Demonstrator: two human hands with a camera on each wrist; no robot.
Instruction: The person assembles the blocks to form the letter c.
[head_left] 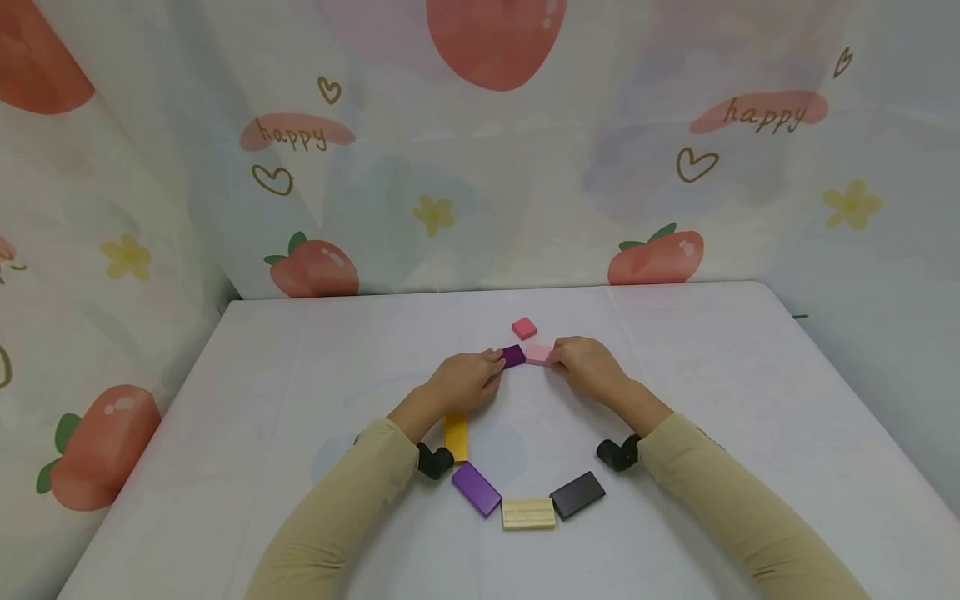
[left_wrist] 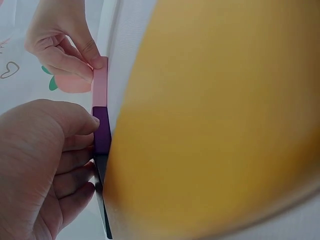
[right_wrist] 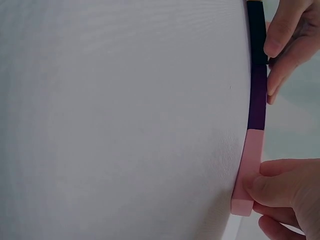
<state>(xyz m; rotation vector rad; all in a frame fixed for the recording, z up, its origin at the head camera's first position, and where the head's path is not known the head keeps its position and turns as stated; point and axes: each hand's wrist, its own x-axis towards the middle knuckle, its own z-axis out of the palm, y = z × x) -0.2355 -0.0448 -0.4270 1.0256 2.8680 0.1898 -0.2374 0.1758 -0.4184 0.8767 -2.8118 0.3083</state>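
At the far middle of the table, my left hand (head_left: 465, 382) holds a dark purple block (head_left: 513, 357) with fingertips at its edge. Its other fingers lie along a black block (left_wrist: 100, 170), which the hand hides in the head view. My right hand (head_left: 591, 367) pinches the outer end of a light pink block (right_wrist: 250, 155) between thumb and fingers. The pink and dark purple blocks meet end to end. Just behind them lies a coral-pink block (head_left: 524, 327). A yellow block (head_left: 456, 437) sits under the left wrist and looms large in the left wrist view.
Nearer on the white table (head_left: 675, 542), a purple block (head_left: 476, 489), a pale wooden block (head_left: 528, 514) and a black block (head_left: 577, 495) form a curve with the yellow one. A printed cloth (head_left: 487, 183) hangs behind the table. Black wrist devices (head_left: 618, 454) hang below both sleeves.
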